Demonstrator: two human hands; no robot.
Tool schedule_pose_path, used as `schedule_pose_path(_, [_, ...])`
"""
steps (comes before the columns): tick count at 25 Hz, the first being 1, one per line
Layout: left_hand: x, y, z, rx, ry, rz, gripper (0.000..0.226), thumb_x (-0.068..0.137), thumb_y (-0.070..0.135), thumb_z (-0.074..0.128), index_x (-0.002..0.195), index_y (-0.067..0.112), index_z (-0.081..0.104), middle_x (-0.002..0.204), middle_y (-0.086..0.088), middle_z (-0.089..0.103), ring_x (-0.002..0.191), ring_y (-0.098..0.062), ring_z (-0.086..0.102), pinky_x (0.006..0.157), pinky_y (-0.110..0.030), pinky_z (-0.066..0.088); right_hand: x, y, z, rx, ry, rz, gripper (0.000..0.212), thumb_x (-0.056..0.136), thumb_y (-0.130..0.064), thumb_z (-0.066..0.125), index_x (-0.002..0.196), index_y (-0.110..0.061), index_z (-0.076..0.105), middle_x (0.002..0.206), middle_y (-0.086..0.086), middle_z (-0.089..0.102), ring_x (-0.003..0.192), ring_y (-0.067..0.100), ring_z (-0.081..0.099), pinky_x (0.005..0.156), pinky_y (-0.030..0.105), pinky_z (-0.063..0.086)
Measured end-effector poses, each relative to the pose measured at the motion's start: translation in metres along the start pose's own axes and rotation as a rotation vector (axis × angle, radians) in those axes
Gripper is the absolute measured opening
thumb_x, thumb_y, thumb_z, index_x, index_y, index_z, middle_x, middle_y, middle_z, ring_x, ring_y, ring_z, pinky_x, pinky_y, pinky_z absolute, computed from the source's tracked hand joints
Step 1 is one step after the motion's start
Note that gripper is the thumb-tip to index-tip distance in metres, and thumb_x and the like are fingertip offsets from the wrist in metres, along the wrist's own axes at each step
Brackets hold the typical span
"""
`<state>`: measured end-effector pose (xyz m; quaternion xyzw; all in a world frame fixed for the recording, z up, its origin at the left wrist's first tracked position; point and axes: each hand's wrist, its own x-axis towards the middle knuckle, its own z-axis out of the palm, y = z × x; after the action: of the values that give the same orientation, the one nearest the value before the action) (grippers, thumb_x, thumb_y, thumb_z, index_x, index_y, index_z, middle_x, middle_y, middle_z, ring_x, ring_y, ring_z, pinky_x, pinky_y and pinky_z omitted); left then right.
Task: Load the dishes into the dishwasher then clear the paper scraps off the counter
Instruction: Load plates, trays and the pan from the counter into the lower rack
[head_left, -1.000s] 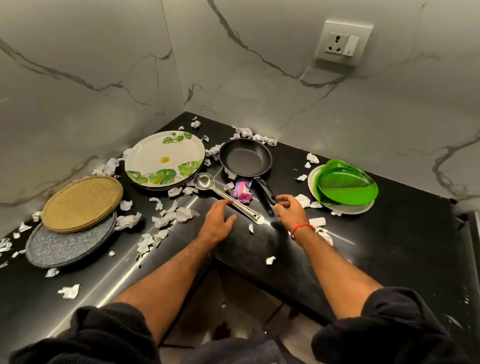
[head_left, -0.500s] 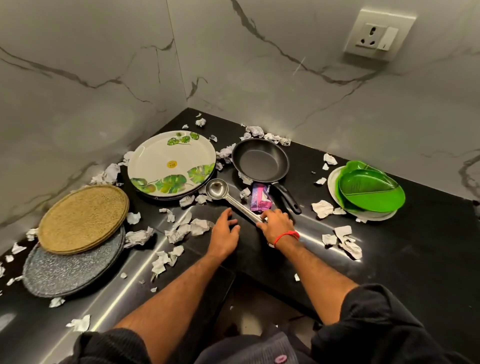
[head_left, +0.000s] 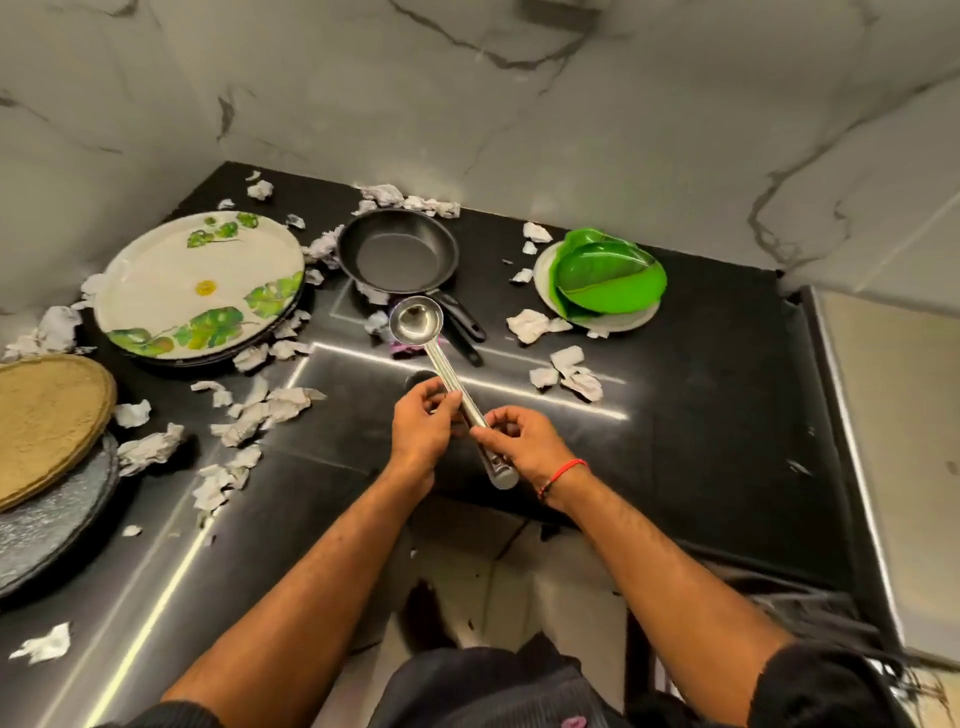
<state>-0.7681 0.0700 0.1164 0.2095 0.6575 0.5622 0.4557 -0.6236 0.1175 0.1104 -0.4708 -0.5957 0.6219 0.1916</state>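
Observation:
A steel ladle (head_left: 417, 323) is lifted off the black counter (head_left: 701, 415), bowl pointing away from me. My right hand (head_left: 524, 444) grips its handle near the end. My left hand (head_left: 422, 426) pinches the handle farther up. Behind the ladle sits a black frying pan (head_left: 397, 253). A white plate with green leaf print (head_left: 200, 283) lies at the left. Green leaf-shaped dishes (head_left: 610, 278) are stacked on a white plate at the right. White paper scraps (head_left: 249, 415) are scattered over the counter.
A tan round mat (head_left: 47, 415) lies on a grey round plate (head_left: 52, 525) at the far left. A purple wrapper (head_left: 402, 349) lies under the ladle's bowl. Marble walls close the corner behind. A dark rack (head_left: 810, 618) shows below the counter at the right.
The ladle has come up off the counter. My right hand took its handle end, and my left hand moved from the counter onto the handle. The view tilted down.

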Motion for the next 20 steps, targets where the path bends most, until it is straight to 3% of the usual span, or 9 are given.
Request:
schedule_pose_path(4, [-0.09,-0.021,0.075,0.123,-0.274,-0.082,0.016,0.102,0.009,0.055,0.116,0.011,0.063,0.092,-0.013,0.071,0.081,-0.024,0.071,0.073,-0.042,0.06,-0.098,0.04,-0.087,0.067,0.047,-0.058,0.016,0.096,-0.026,0.062,0.087,-0.013,0.067,0.071,0.002,0.068,0.058,0.015,0.061,0.051,0.024,0.05])
schedule_pose_path(7, [-0.175,-0.058,0.15,0.192,-0.511,-0.157,0.019,0.103,0.005,0.05,0.119,0.009,0.059,0.084,-0.01,0.063,0.065,-0.021,0.067,0.063,-0.046,0.062,-0.183,0.094,-0.165,0.272,0.293,-0.095,0.009,0.096,-0.02,0.06,0.097,-0.012,0.062,0.073,0.008,0.067,0.048,0.017,0.057,0.042,0.024,0.045])
schedule_pose_path(13, [-0.306,-0.141,0.268,0.611,-0.899,-0.042,0.032,0.103,0.003,0.049,0.109,0.031,0.063,0.101,-0.011,0.068,0.063,-0.018,0.061,0.051,-0.032,0.056,-0.361,0.203,-0.282,0.519,0.722,-0.068,0.033,0.095,-0.005,0.06,0.126,-0.008,0.048,0.075,0.013,0.068,0.045,0.018,0.059,0.042,0.027,0.049])
schedule_pose_path(15, [-0.334,-0.171,0.302,0.736,-1.02,-0.003,0.036,0.103,0.004,0.048,0.108,0.036,0.062,0.093,-0.008,0.068,0.064,-0.017,0.061,0.056,-0.035,0.058,-0.414,0.239,-0.307,0.544,0.834,-0.031,0.037,0.095,-0.005,0.06,0.13,-0.01,0.05,0.076,0.017,0.067,0.05,0.02,0.061,0.047,0.029,0.053])
schedule_pose_path(17, [-0.352,-0.2,0.33,0.849,-1.12,0.055,0.034,0.103,0.004,0.05,0.114,0.033,0.062,0.089,0.003,0.069,0.07,-0.011,0.063,0.073,-0.035,0.056,-0.454,0.269,-0.322,0.563,0.907,0.013,0.032,0.095,-0.009,0.06,0.126,-0.018,0.056,0.08,0.02,0.067,0.057,0.023,0.062,0.053,0.032,0.055])
schedule_pose_path(20, [-0.374,-0.252,0.372,1.017,-1.234,0.075,0.036,0.103,0.006,0.051,0.136,0.018,0.059,0.118,-0.004,0.069,0.103,-0.017,0.065,0.095,-0.028,0.047,-0.495,0.326,-0.342,0.552,1.016,0.177,0.021,0.098,-0.016,0.058,0.115,-0.027,0.058,0.089,0.018,0.069,0.064,0.025,0.063,0.059,0.037,0.055])
